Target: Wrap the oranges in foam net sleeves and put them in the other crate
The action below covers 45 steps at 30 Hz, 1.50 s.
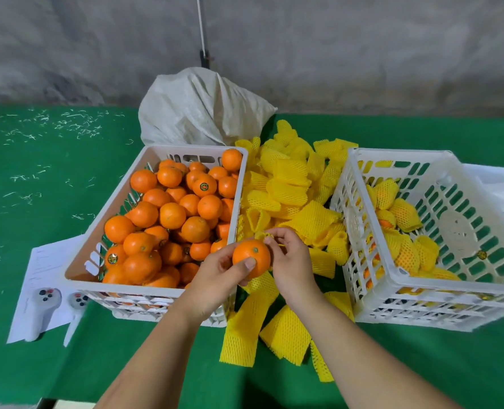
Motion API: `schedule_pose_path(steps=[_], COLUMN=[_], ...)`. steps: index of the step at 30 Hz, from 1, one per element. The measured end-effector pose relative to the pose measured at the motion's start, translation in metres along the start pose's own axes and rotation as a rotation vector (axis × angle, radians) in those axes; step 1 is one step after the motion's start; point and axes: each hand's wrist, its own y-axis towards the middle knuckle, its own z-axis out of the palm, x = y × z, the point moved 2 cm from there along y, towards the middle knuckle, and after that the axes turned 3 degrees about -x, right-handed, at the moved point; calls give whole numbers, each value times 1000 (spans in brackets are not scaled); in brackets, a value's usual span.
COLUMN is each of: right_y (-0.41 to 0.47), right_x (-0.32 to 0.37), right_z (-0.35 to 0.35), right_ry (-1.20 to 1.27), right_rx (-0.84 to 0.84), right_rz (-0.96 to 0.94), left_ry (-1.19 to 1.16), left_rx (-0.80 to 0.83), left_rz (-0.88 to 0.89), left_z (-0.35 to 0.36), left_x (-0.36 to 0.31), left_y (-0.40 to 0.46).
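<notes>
Foam net sleeve (263, 235), thin and stretchy, could tear or slip off the orange (251, 257) if tugged unevenly, since the right hand (289, 258) only pinches its rim while the left hand (215, 276) grips the fruit from below, between the two crates above the desk (53, 187).

bare orange (250, 256) held above sleeve pile (289, 199), left crate (97, 231) full of oranges, right crate (421, 287) few wrapped ones
</notes>
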Motion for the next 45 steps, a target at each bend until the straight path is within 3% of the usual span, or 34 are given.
schedule_pose_path(steps=[6,11,16,20,27,30,33,36,40,45], right_y=[2,-3,-10,-10,18,25,14,3,3,-1], right_x=[4,4,-1,13,21,24,28,37,42,47], right_z=[-9,-16,-27,-26,-36,-42,-38,-31,-27,-26], right_ry=[-202,-465,-270,-173,-237,-320,-413,-479,-460,-532], right_rx=[9,-38,-116,-113,129,155,154,122,113,31], right_rz=[-164,-307,-199,-252,-158,-254,-398,-563,-564,-685], left_ry=[-44,-59,20,120,318,432,361,241,355,262], left_rx=[-36,77,94,64,59,-76,-192,-165,-63,-201], left_rz=[24,54,101,181,237,308,330,344,444,389], left_z=[3,0,0,11,27,32,32,24,15,18], left_x=[-1,1,-2,-2,-3,1,3,5,9,9], left_y=[-1,-4,-1,7,34,34,34,33,32,35])
